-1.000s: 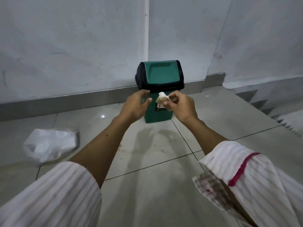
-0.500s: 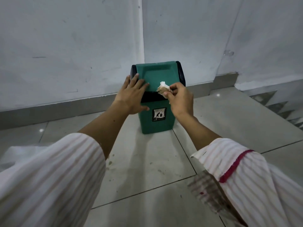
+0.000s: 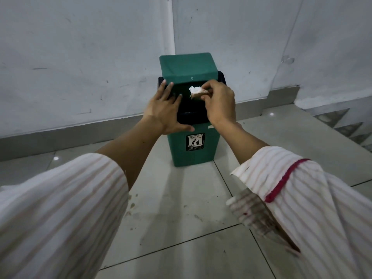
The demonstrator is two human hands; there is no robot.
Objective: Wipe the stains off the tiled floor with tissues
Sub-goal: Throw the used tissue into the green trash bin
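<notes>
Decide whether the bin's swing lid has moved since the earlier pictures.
Yes. The left hand has pushed the green swing lid inward, tilting it up toward the wall and opening a dark gap above the bin body.

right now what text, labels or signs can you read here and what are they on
Sticker on the front of the green bin: a pictogram of a figure dropping litter into a bin, with lines of small print above and below it, too small and blurred to read.
Small pale label near the bin's upper right front: nothing legible.
No other text is visible.
</notes>
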